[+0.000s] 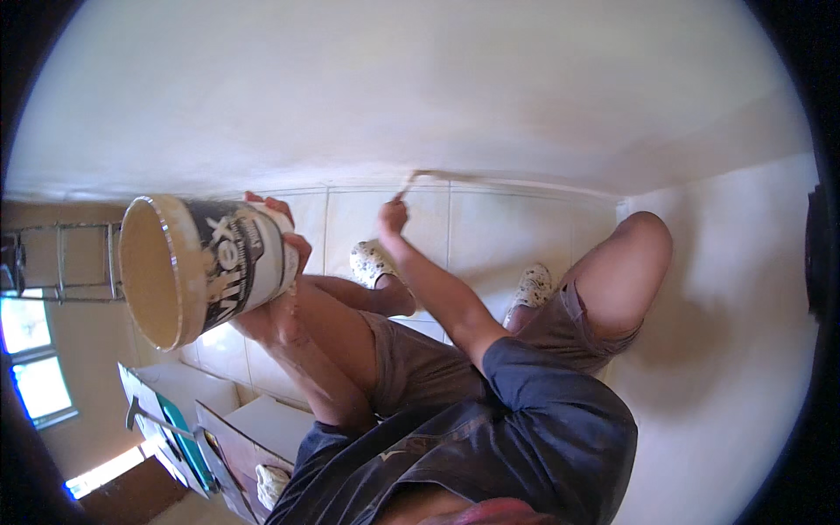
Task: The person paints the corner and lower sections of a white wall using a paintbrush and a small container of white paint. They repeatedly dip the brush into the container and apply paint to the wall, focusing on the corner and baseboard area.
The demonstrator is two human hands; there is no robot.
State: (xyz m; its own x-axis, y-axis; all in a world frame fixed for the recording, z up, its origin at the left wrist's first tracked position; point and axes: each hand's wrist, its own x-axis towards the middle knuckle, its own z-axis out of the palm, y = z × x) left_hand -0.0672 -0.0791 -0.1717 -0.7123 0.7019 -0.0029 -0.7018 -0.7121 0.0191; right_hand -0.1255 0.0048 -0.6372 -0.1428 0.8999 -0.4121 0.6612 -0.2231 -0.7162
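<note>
My left hand (298, 248) is wrapped round the base of a paint bucket (249, 254), which is tilted on its side with its mouth to the left. Its inside wall looks cream-coloured, and the black and white label has drips on it. The bucket's contents cannot be made out. Stretched forward, my right hand (393, 218) is closed round the handle of a slim paintbrush (407, 185). The brush's head touches the foot of the pale wall (420, 96), close to where it meets the floor; its bristles are too blurred to see clearly.
My bent knees and patterned clogs (371, 261) are on the cream tiled floor (302, 203). A second wall (717, 289) stands close on my right. At left are a metal rack (83, 261), a window (39, 359), and a hammer (157, 420) beside boards and boxes (254, 442).
</note>
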